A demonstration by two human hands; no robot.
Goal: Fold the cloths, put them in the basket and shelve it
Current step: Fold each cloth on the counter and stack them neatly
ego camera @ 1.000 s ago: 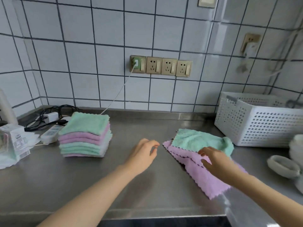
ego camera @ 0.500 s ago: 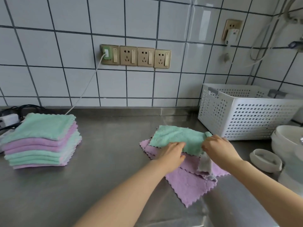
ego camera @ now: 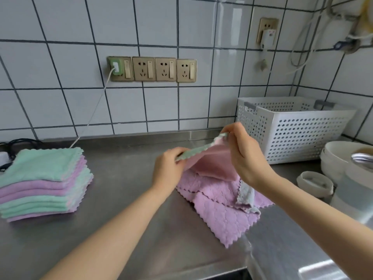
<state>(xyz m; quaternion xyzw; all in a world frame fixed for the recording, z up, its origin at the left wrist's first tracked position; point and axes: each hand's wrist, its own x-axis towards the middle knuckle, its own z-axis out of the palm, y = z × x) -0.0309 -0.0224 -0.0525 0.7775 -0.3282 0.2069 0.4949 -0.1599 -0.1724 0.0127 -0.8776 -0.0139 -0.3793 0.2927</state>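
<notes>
The left hand (ego camera: 168, 168) pinches one corner of the lifted cloth (ego camera: 210, 162), fingers curled closed on its scalloped green edge. The right hand (ego camera: 245, 158) pinches the opposite corner, thumb and fingertips closed on the fabric, held higher than the left. The cloth hangs between the two sets of fingers, pink side toward the camera, its lower part trailing onto the purple cloth (ego camera: 222, 209), which lies flat on the steel counter (ego camera: 125, 199) directly below the fingers. The white perforated basket (ego camera: 298, 130) stands just beyond the right fingers, apart from them. The folded stack (ego camera: 44, 182) sits well to the left of the left fingers.
</notes>
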